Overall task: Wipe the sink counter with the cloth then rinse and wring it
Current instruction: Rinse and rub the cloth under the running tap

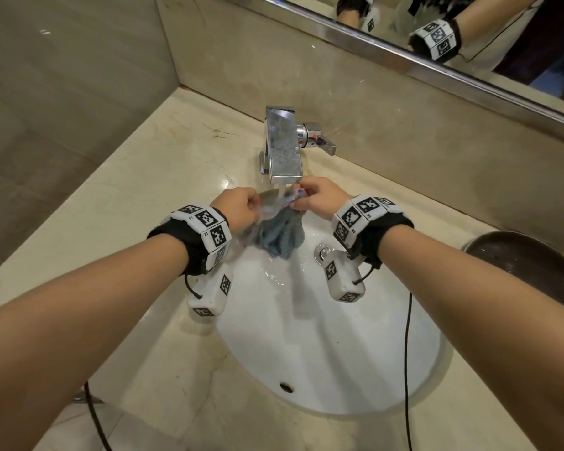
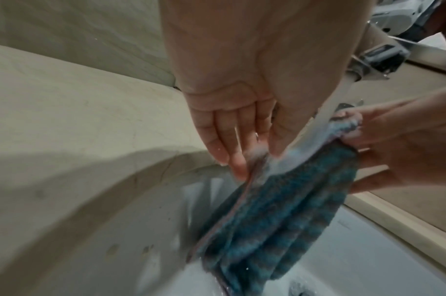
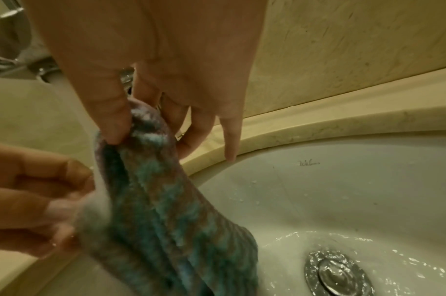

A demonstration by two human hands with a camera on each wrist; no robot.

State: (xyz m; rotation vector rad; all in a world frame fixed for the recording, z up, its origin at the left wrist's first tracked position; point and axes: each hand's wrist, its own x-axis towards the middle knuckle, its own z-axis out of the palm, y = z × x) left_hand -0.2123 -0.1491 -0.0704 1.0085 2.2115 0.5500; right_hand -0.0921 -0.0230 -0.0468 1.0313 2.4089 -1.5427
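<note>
1. Cloth (image 1: 279, 234), blue-teal terry with a pale hem, hangs bunched over the back of the white sink basin (image 1: 323, 353), directly under the tap (image 1: 282, 148). Water runs from the spout onto its top edge.
2. Left hand (image 1: 238, 208): grip closed on one top corner of the cloth, thumb against fingers (image 2: 232, 144), which lie fairly straight and wet.
3. Right hand (image 1: 319, 196): grip closed on the other top corner, pinched between thumb and forefinger; the little finger (image 3: 230, 138) points down toward the basin rim.
4. Cloth edge stretched between the two hands; lower folds dangle into the basin, above the metal drain (image 3: 335, 278).
5. Water pools around the drain.
6. Beige marble worktop (image 1: 118, 196) surrounds the basin; mirror (image 1: 469, 34) above; dark bowl (image 1: 534, 265) at right.
</note>
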